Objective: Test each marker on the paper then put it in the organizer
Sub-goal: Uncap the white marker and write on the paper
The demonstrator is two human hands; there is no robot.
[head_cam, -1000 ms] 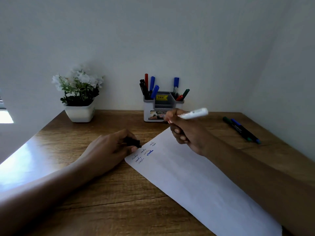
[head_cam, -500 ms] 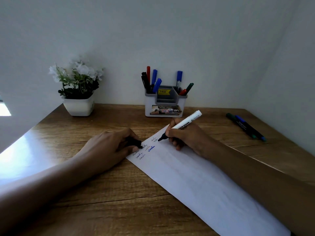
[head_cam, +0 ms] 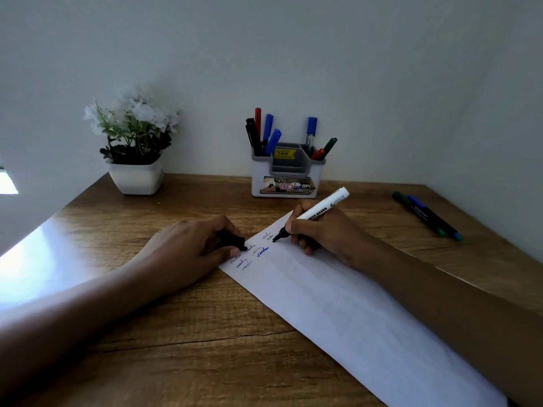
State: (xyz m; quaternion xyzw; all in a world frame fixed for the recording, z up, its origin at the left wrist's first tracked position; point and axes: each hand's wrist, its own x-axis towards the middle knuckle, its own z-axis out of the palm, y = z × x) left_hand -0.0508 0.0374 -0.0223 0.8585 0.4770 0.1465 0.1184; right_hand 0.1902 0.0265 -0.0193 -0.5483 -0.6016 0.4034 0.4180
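Paper (head_cam: pixel 338 304) lying slantwise on the table (head_cam: pixel 176 348); left hand (head_cam: pixel 188 248), fingers curled round a black cap (head_cam: pixel 233 240) at its edge; right hand (head_cam: pixel 326 230) pinching the white marker (head_cam: pixel 318 211), tip touching the sheet; organizer (head_cam: pixel 286 177) beyond, at the wall.

Home desk corner (organizer (head_cam: pixel 286 177), potted flowers (head_cam: pixel 135 142)).

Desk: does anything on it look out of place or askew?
Two markers lie loose near the right edge, apart from the organizer holding the rest. The paper sits diagonally. Nothing spilled or damaged.
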